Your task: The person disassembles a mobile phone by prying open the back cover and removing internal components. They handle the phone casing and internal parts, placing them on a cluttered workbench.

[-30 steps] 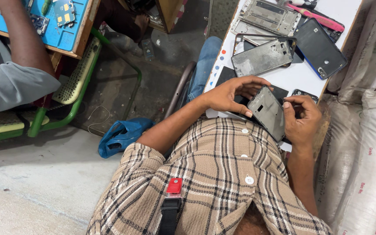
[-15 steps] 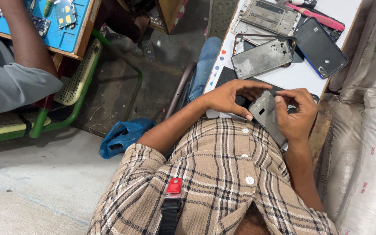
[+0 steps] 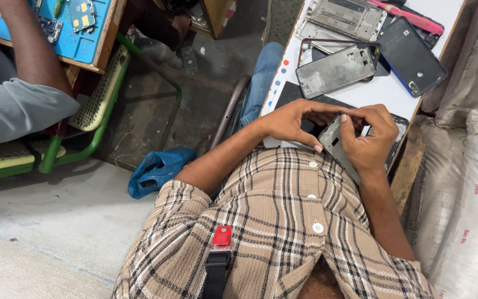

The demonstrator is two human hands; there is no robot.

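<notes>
Both hands close on a grey phone frame [image 3: 334, 143], held tilted just above the near edge of the white table [image 3: 394, 91] and close to the person's chest. The left hand [image 3: 294, 123] wraps its fingers over the frame's upper left side, thumb underneath; the right hand [image 3: 369, 138] clasps the right side, its thumb pressed on the frame's top edge. The frame's lower end is hidden behind the right hand.

In the head view, other phone parts lie further back on the table: a bare metal midframe [image 3: 338, 69], a dark phone back [image 3: 410, 55], another metal chassis [image 3: 344, 16] and a pink tool [image 3: 410, 15]. To the left a co-worker's arm [image 3: 29, 55] reaches over a blue work mat [image 3: 78, 39]. A blue bag [image 3: 159, 169] lies on the floor beside a green chair [image 3: 98, 105]. White sacks [image 3: 466, 182] stand at the right.
</notes>
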